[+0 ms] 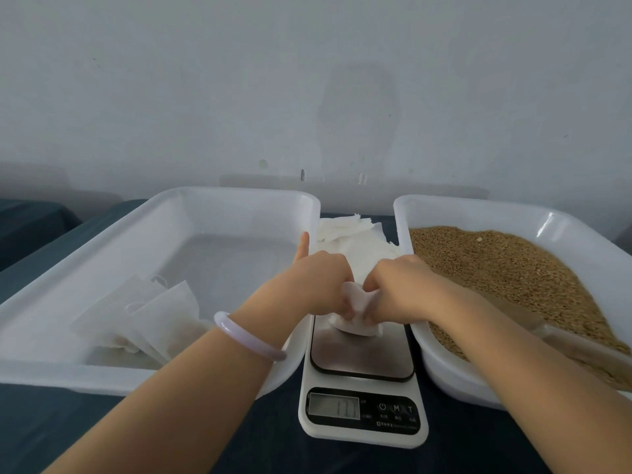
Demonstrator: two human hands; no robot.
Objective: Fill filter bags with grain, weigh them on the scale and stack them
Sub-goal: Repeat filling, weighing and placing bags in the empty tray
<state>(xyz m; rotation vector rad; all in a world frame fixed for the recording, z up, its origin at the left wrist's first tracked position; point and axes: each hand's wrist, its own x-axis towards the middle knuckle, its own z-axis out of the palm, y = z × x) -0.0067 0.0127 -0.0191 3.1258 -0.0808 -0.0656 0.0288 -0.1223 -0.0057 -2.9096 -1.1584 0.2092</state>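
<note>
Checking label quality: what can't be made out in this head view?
White digital kitchen scale: display digits faint, blurred, head view.
Small white filter bag on the scale: top hidden by the grip of the left hand and right hand.
Pale scoop in the white tray of brown grain: under the right forearm, cut by the frame edge.
Filled white bags in the left white tray: overlap, count unclear.

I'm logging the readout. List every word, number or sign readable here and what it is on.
"M", "T" and a power sign: buttons on the scale.
Display: digits, perhaps "111", too blurred to be sure.
Small print under the buttons: too small to read.
No other text.
</note>
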